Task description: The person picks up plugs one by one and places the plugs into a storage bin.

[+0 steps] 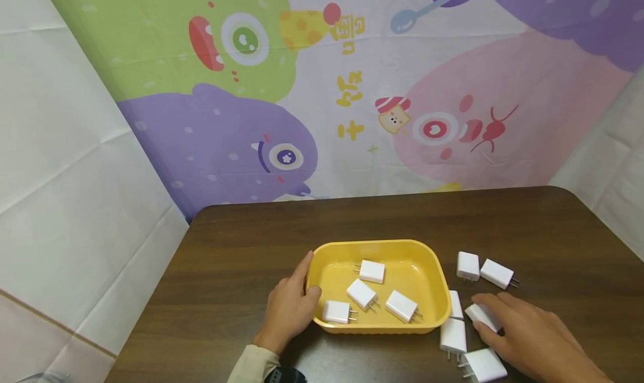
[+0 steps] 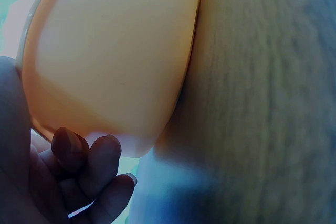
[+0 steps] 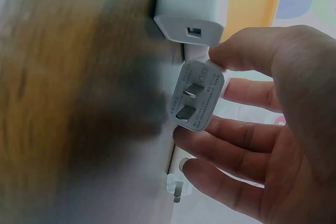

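A yellow plastic tray (image 1: 397,250) stands on the table with several white charger plugs lying in it, one of them a charger (image 1: 372,272) near the back. At the tray's left end, my left hand (image 1: 290,311) grips the rim; the left wrist view shows fingers (image 2: 102,158) bent against the outer wall. To the right of the tray, my right hand (image 1: 528,331) pinches a white charger (image 1: 482,317) between thumb and fingers. In the right wrist view, this charger (image 3: 197,95) turns its two metal prongs toward the camera.
Two chargers, one of them a tilted charger (image 1: 497,273), lie behind my right hand. Along the tray's right side are an upper charger (image 1: 455,305) and a lower charger (image 1: 453,335). Another charger (image 1: 484,365) lies nearest me. A printed cloth (image 1: 352,165) hangs behind the brown table (image 1: 241,249).
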### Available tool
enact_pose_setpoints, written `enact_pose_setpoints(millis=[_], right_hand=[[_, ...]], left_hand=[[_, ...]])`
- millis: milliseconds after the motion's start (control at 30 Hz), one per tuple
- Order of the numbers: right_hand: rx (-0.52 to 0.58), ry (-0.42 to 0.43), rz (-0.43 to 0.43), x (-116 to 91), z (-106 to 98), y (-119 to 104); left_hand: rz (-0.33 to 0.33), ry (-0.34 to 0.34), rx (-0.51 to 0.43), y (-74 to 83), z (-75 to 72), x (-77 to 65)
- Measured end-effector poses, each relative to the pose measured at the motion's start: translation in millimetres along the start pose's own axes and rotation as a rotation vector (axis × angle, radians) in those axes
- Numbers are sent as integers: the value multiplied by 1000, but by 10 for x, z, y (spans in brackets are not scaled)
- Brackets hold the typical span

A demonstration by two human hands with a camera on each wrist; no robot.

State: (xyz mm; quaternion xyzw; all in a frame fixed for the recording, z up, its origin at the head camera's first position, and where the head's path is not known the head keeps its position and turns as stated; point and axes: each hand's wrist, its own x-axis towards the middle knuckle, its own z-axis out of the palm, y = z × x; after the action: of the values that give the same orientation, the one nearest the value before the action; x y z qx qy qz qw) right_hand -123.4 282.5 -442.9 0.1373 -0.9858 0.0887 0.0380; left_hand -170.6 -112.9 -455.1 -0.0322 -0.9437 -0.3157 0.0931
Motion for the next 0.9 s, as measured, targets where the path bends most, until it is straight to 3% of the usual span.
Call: enact_pose_setpoints(millis=[200,367,567,900], right_hand=[[3,-11,23,16,-3,-8],[23,38,33,18,-16,-27],[39,15,71,42,-49,-29],[52,103,44,36,-81,-58]], left_hand=[[-6,-10,-12,15,-5,4],[-2,-5,-11,12,-4,2],[5,5,-11,5,-3,-2],[2,4,-6,3,3,4]])
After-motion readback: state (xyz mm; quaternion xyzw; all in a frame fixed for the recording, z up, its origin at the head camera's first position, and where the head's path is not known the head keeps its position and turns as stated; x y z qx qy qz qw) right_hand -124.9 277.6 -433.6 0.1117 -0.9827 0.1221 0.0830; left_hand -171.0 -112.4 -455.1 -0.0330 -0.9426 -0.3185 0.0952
